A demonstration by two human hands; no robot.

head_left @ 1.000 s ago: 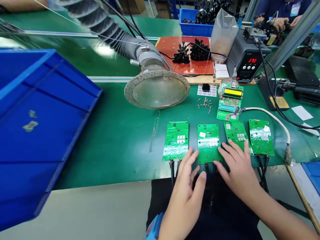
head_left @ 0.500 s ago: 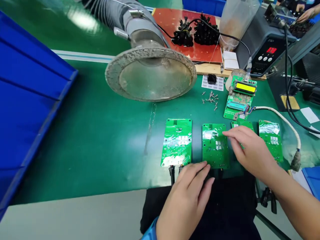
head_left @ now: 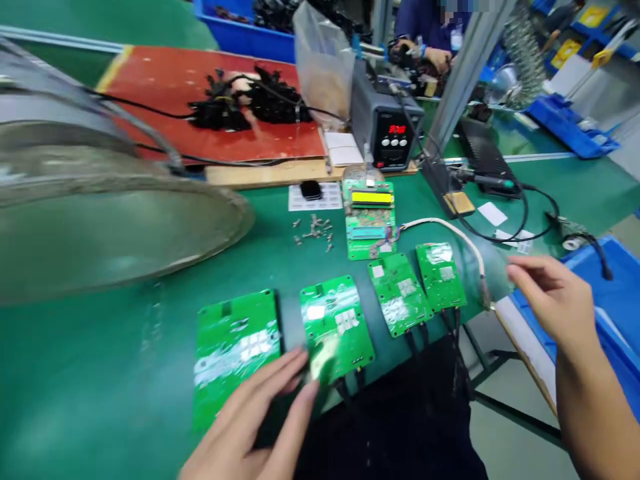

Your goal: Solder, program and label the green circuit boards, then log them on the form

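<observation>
Four-cornered green circuit boards lie in a row along the bench's front edge. My left hand [head_left: 260, 420] is open at the near side of the leftmost board [head_left: 237, 347] and the second board [head_left: 345, 327], thumb and fingers apart. A bright glare covers part of the second board by the thumb. To the right of the row, my right hand [head_left: 555, 307] is raised with thumb and fingers pinched. A faint see-through patch shows at its fingertips; what it holds is unclear. Between lie the third board [head_left: 400, 293] and the rightmost board [head_left: 443, 277], black cables hanging from them.
A board with a yellow display [head_left: 371, 199] stands behind the row, beside loose screws [head_left: 315, 228]. A soldering station [head_left: 387, 120] sits farther back. At left looms a fume hood [head_left: 125, 220]; at right are blue bins [head_left: 610, 313]. A co-worker's hand [head_left: 439, 60] shows beyond.
My right hand has left the second board and moved right, beyond the row. My left hand's fingers have spread apart. The view has turned right.
</observation>
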